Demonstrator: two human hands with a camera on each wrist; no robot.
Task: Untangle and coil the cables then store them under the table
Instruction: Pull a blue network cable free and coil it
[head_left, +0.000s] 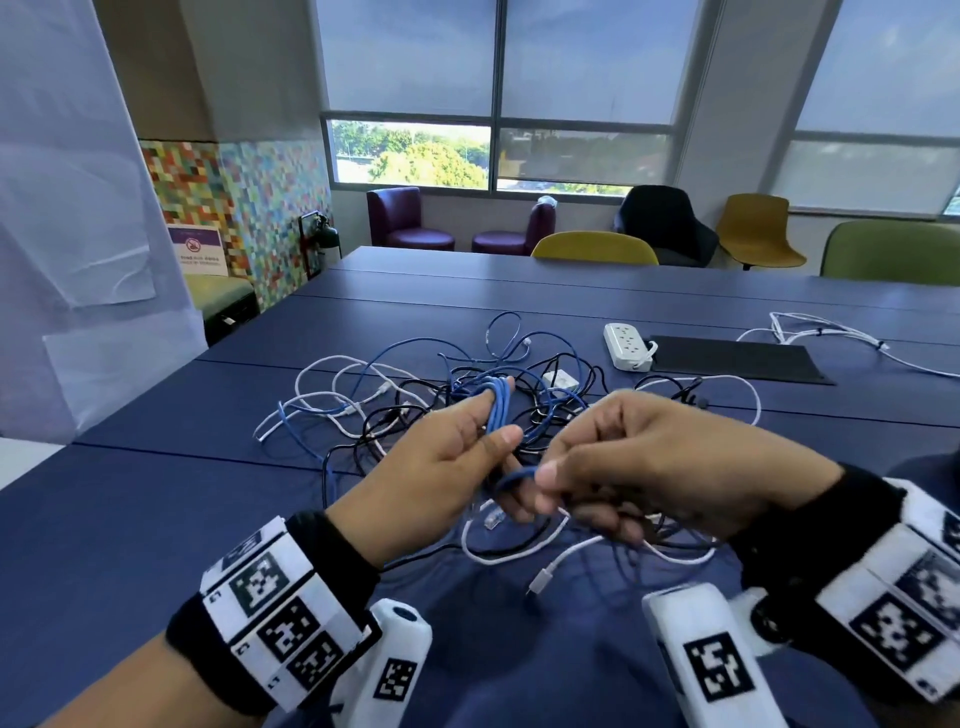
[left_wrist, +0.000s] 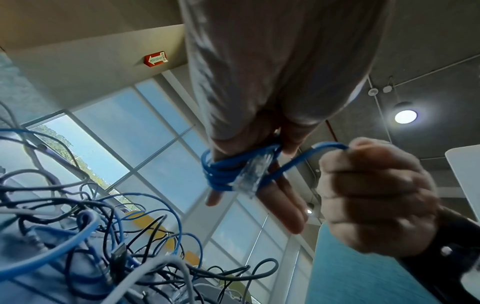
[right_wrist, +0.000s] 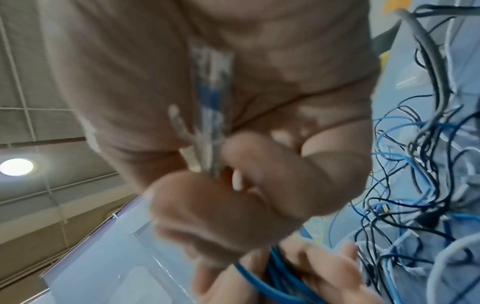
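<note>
Left hand (head_left: 441, 457) had one blue cable (head_left: 497, 410) wound round fingers, thumb clamping coil. Right hand (head_left: 639, 462) pinched its loose end. One tangled pile (head_left: 467, 384), one power strip (head_left: 627, 345) on table (head_left: 156, 493).

The right wrist view is blurred, so the clear plug (right_wrist: 207, 115) in the right hand (right_wrist: 233, 144) shows no detail. In the head view the right hand (head_left: 649, 467) hides the blue cable (head_left: 498, 410) past the thumb, and both hands cover the near part of the tangle (head_left: 467, 384). The white cable (head_left: 852, 340) runs off the right edge, and the wall sign (head_left: 200, 249) is too small to read.
</note>
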